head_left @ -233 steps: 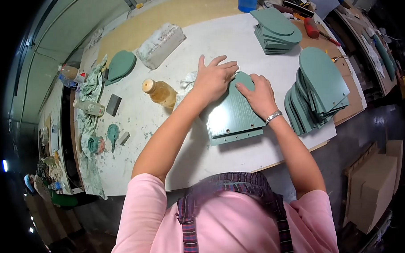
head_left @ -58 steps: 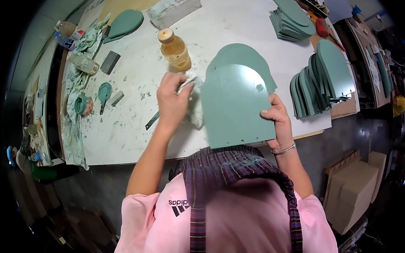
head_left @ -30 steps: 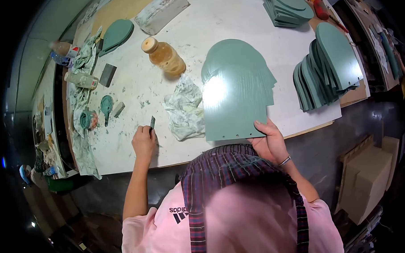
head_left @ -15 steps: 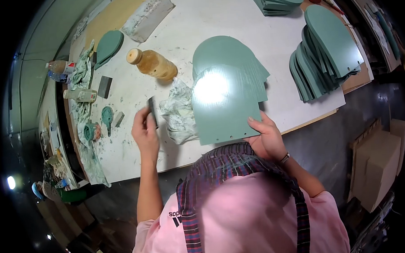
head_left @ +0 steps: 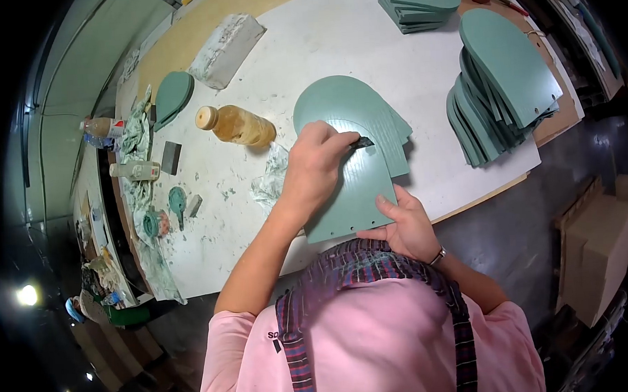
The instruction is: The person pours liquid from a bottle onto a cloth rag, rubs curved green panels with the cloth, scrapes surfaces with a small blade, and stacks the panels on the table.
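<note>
A green panel (head_left: 348,195) with a rounded far end and a row of small holes along its near edge lies in front of me, over other green panels (head_left: 397,148). My right hand (head_left: 410,224) grips its near right corner, thumb on top and fingers beneath. My left hand (head_left: 316,161) is over the middle of the panel, fingers closed on a small thin dark pad (head_left: 362,143) that meets the surface. Whether the pad is sandpaper or a scraper I cannot tell. Left of the panel, partly behind my left forearm, sits a crumpled whitish rag (head_left: 270,180).
A bottle of amber liquid (head_left: 239,126) stands left of the panel, near a white block (head_left: 227,50). Stacks of green panels (head_left: 494,93) stand at right. A grey block (head_left: 171,158), a putty-smeared tool (head_left: 178,201) and a stained cloth (head_left: 142,195) lie left.
My left hand has moved right, from above the table beside the rag onto the panel, bringing the dark pad with it. My right hand keeps hold of the panel's corner.
</note>
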`<state>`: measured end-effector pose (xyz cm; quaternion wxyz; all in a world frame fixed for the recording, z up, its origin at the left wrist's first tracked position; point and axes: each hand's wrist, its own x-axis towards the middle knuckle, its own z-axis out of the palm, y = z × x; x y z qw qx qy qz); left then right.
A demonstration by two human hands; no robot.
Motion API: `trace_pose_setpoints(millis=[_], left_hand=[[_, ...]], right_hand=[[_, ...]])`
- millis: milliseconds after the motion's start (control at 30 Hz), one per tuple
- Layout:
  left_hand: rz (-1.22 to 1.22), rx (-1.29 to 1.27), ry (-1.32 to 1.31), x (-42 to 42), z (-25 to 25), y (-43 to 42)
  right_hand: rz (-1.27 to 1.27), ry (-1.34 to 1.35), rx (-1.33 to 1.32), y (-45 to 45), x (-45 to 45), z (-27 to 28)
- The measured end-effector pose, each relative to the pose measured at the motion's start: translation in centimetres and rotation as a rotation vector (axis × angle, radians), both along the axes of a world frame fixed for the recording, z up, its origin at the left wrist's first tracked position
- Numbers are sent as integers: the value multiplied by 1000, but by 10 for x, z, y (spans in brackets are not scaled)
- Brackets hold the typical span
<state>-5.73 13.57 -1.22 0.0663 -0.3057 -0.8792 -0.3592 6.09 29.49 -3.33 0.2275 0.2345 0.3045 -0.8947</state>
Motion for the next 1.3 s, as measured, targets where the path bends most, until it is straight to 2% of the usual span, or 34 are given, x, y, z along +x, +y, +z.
trace_pose_setpoints(millis=[533, 700, 800, 900, 1000, 1300], left_hand=[[34, 80, -67, -5, 0, -2], [-75, 45, -147, -3, 4, -9], [-44, -20, -160, -8, 8, -7], [-5, -40, -2, -16, 8, 1], [-43, -46, 25, -16, 0, 4], [-55, 24, -90, -11, -1, -6]], right_hand=[[-7, 28, 97, -2, -6, 1], [7, 32, 98, -2, -6, 1], [4, 38, 95, 0, -7, -1], [28, 63, 138, -1, -7, -1], [10, 71, 148, -1, -6, -1], [-29, 23, 159, 0, -7, 6]])
